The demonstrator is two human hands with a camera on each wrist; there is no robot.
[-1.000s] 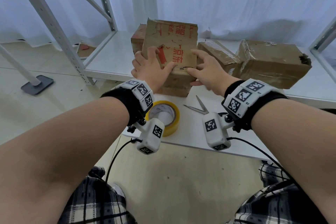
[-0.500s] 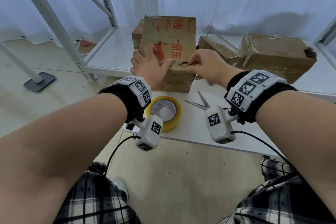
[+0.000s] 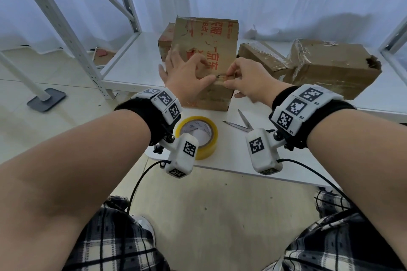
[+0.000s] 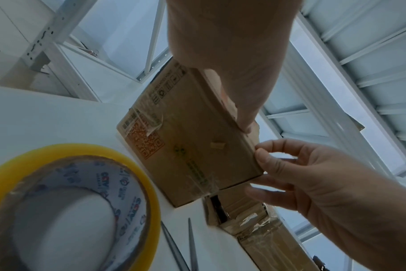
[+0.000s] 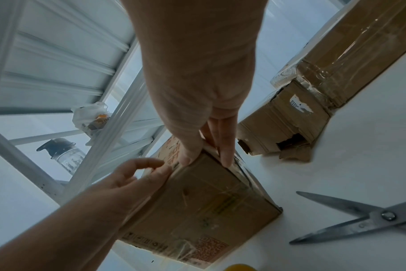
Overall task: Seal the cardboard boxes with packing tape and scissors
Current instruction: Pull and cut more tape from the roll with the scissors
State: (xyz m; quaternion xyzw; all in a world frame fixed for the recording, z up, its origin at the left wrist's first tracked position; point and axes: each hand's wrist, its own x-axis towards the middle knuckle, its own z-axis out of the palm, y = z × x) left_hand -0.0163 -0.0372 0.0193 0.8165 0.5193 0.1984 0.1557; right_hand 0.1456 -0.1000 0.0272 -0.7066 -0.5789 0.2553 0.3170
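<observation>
Right now my left hand [image 3: 187, 77] lies spread against the upright box [image 3: 204, 61] on the shelf [image 3: 132, 61], while my right hand [image 3: 246, 81] pinches what seems a loose tape end; tugging harder could tear cardboard or tip it.

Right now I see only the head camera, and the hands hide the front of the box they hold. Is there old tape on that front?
Observer: Yes. The left wrist view shows the box front with an orange code patch and clear tape peeling off it.
Operator: How does the right hand grip?
Observer: In the right wrist view the right hand pinches the top corner, with its thumb on the front edge and its fingers down the side.
Operator: Is the long box beside it whole?
Observer: No. The right wrist view shows the long box with a torn end that has a hole.
</observation>
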